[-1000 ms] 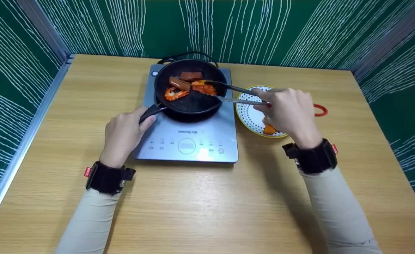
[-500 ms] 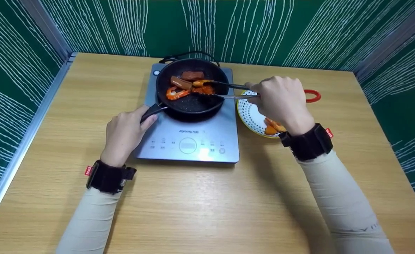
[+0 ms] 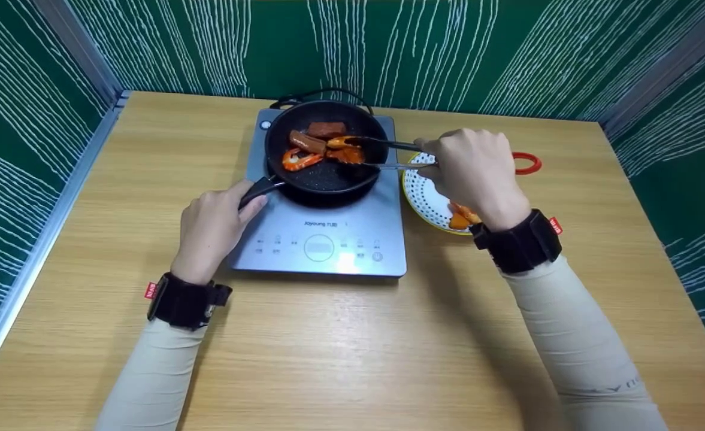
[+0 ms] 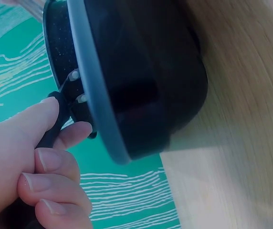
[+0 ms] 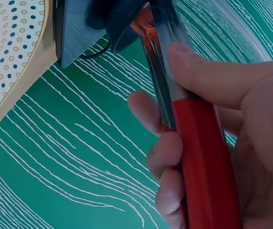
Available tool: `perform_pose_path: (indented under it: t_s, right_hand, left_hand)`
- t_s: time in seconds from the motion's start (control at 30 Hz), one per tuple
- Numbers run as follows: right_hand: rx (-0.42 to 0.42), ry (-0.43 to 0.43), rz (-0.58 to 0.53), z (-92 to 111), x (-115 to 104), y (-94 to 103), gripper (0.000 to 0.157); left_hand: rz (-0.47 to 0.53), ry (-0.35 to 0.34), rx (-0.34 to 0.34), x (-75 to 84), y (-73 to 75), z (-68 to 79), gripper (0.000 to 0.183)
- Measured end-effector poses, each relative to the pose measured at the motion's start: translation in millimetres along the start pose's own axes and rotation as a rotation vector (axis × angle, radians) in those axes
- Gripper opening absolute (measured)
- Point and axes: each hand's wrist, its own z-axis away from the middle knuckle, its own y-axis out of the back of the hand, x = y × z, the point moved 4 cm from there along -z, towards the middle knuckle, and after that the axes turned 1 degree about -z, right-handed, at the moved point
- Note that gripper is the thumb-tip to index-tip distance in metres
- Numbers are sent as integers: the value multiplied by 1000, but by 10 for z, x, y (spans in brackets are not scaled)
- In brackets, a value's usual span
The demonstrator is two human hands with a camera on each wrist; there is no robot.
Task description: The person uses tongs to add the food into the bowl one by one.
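Note:
My left hand [image 3: 211, 230] grips the black handle [image 3: 260, 190] of a frying pan [image 3: 322, 179], its fingers curled round it in the left wrist view. The pan sits on a silver induction cooker [image 3: 328, 239]. In my right hand [image 3: 475, 173] is a pair of metal tongs [image 5: 203, 157] with red grips, thumb on one arm and fingers round the other. The tong tips reach into the pan on both sides of some orange-red food [image 3: 346, 154]. A shrimp [image 3: 299, 160] and two brown sausage-like pieces [image 3: 307, 142] lie to the left of the tips.
A dotted plate [image 3: 424, 194] with a yellow rim stands right of the cooker, under my right hand, with orange food pieces [image 3: 461, 218] on it. A black cord [image 3: 328, 90] runs behind the pan. Green panels [image 3: 424, 54] with white streaks enclose the wooden table [image 3: 328, 359].
My right hand has moved up and left with the tongs, and the tong arms have come nearer each other around the orange-red food. My left hand stays on the pan handle.

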Motion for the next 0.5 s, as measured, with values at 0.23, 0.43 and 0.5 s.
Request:
perform_pose_path:
  t_s: [0.23,0.43,0.5]
  right_hand:
    - [-26,-17,0,23,-21,71,42]
    - [-22,-13,24,19,-42,73,42]
    - [-13,-6,30,15,-48,65,42]
  left_hand:
    - [-1,-5,-1,18,6,-15,27]
    - [6,2,1,9,8,-8,27]
    - [8,6,-2,6,8,-4,27]
